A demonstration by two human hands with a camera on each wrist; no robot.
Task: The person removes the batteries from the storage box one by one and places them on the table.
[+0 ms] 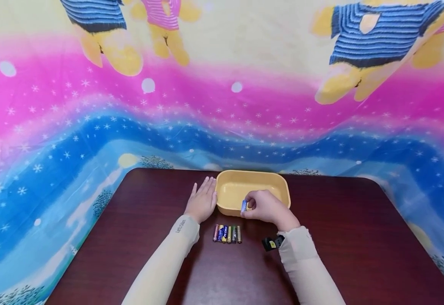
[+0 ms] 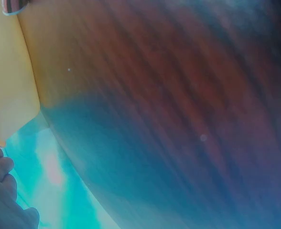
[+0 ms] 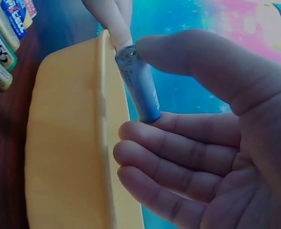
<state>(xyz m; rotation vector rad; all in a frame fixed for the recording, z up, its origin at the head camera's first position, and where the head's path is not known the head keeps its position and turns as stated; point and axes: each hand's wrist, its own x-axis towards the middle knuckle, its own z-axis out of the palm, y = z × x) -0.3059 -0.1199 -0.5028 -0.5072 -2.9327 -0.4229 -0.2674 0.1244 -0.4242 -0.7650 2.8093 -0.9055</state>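
A blue battery (image 3: 140, 86) is pinched end to end between the thumb and a finger of my right hand (image 1: 267, 207). That hand is over the near rim of a yellow plastic tub (image 1: 227, 206). My left hand (image 1: 202, 201) rests with straight fingers against the tub's left side; in the left wrist view only some of its fingers (image 2: 2, 174) show at the lower left edge. Several batteries (image 1: 227, 234) of different colours lie side by side in a row on the table, in front of the tub. One in the right wrist view is marked 555.
The dark red-brown wooden table (image 1: 161, 254) holds the tub near its back edge. Behind it hangs a printed cloth (image 1: 214, 110) in pink and blue. A black strapped device (image 1: 271, 243) sits at my right wrist.
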